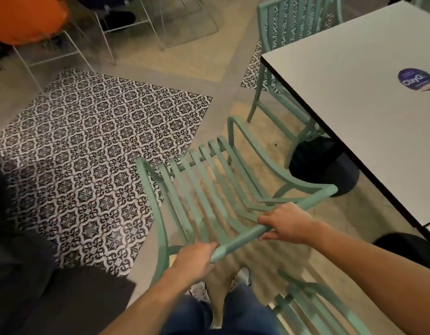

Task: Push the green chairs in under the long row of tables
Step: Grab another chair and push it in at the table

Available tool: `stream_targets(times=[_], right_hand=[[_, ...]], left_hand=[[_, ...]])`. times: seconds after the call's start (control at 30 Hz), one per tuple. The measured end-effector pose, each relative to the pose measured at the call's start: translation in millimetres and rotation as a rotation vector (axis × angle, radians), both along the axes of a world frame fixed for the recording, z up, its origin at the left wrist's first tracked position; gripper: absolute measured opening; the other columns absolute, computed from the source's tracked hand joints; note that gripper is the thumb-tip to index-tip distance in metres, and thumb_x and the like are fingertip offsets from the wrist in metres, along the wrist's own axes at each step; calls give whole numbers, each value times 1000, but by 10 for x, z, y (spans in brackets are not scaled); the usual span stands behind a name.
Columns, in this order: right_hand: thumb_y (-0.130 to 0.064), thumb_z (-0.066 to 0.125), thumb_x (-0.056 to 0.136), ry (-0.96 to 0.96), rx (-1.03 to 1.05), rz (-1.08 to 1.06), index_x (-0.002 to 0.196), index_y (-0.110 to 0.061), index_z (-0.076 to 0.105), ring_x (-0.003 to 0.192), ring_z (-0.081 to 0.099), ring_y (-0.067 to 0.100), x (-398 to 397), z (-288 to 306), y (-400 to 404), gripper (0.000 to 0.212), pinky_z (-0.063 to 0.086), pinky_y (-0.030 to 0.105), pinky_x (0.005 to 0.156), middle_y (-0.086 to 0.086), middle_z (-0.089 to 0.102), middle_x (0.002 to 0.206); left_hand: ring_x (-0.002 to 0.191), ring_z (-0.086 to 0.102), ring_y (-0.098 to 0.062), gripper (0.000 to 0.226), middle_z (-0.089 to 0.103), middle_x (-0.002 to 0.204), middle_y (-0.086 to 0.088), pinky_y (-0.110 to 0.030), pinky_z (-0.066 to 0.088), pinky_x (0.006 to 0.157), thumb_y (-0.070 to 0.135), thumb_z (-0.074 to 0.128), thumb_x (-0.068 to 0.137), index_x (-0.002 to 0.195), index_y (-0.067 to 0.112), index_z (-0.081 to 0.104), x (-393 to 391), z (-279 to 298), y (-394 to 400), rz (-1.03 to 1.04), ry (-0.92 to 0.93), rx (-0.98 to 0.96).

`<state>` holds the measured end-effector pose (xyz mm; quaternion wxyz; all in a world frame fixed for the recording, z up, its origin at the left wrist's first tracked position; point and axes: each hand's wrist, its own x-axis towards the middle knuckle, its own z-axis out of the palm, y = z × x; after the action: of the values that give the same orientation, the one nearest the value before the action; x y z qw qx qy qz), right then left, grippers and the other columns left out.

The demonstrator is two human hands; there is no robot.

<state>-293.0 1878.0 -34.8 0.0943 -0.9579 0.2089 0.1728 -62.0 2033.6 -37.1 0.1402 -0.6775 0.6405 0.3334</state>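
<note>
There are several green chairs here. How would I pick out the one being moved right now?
Start at the white table on the right, the one with the round blue sticker. Off its near-left edge stands a green slatted chair, turned at an angle and not yet under the tabletop. Unlike the green chairs beside it, this one has its top rail gripped by the left hand and right hand.

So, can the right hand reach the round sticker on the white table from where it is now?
Probably yes, but not yet: the right hand grips the top rail of the green chair. The sticker lies on bare table with nothing between.
</note>
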Motion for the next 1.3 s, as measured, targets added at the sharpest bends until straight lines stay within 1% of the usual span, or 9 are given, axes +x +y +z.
stream_targets(times=[0.2, 0.4, 0.47, 0.57, 0.7, 0.87, 1.0, 1.07, 1.3], right_hand=[[-71, 32, 88, 12, 36, -104, 103, -28, 52, 88, 63, 22, 254, -55, 409, 50, 41, 35, 67, -4, 64, 96], [-70, 34, 89, 60, 64, -251, 107, -26, 53, 97, 62, 25, 655, -15, 816, 51, 40, 36, 69, -2, 65, 106], [-69, 34, 90, 89, 91, -317, 108, -25, 52, 98, 62, 24, 803, 15, 944, 51, 41, 37, 71, -1, 64, 107], [-71, 30, 88, 74, 88, -414, 112, -25, 51, 97, 62, 25, 1035, 18, 1208, 56, 44, 37, 74, -1, 65, 107], [-71, 28, 89, 26, 64, -533, 109, -25, 51, 96, 63, 26, 1400, -23, 1520, 55, 43, 37, 70, 0, 65, 107], [-72, 25, 87, 40, 83, -644, 108, -25, 50, 94, 63, 28, 1868, 1, 1698, 58, 38, 37, 65, 2, 66, 104], [-73, 21, 86, -14, 83, -762, 114, -27, 49, 94, 63, 26, 2113, 18, 1648, 61, 46, 38, 74, 1, 66, 106], [-70, 27, 90, -13, 77, -792, 113, -25, 50, 97, 63, 27, 2220, 40, 1561, 56, 45, 38, 76, 2, 65, 109], [-65, 32, 93, 22, 58, -906, 115, -22, 50, 97, 63, 26, 2630, 77, 1458, 52, 36, 35, 67, 3, 65, 111]], left_hand=[[100, 63, -22, 41, 67, 108, 3, -36, 51, 82, 25, 56, 81, 121, 35, 53, 440, 8, 152, -108, -33, -2], [103, 61, -23, 39, 64, 111, -2, -37, 48, 84, 22, 56, 85, 123, 31, 52, 927, 57, 196, -218, -89, -49], [102, 61, -21, 33, 65, 110, 0, -36, 48, 85, 22, 54, 86, 117, 33, 54, 1100, 57, 203, -241, -101, -52], [103, 61, -24, 29, 65, 110, -2, -36, 47, 85, 22, 52, 86, 114, 29, 56, 1403, 46, 194, -325, -136, -40], [105, 61, -29, 29, 64, 111, -6, -40, 49, 86, 22, 53, 88, 117, 28, 56, 1811, 42, 127, -465, -169, -53], [104, 61, -32, 30, 64, 111, -9, -42, 49, 84, 18, 49, 88, 117, 25, 56, 2265, 36, -53, -623, -209, -37], [104, 61, -29, 32, 62, 113, -5, -41, 51, 86, 19, 51, 86, 117, 26, 55, 2491, -7, -348, -698, -214, -53], [101, 62, -26, 37, 63, 115, -2, -41, 52, 87, 20, 52, 86, 122, 30, 55, 2584, -14, -533, -718, -219, -54], [98, 64, -20, 40, 64, 116, 2, -37, 53, 87, 18, 52, 88, 126, 31, 55, 2861, -31, -965, -837, -218, -84]])
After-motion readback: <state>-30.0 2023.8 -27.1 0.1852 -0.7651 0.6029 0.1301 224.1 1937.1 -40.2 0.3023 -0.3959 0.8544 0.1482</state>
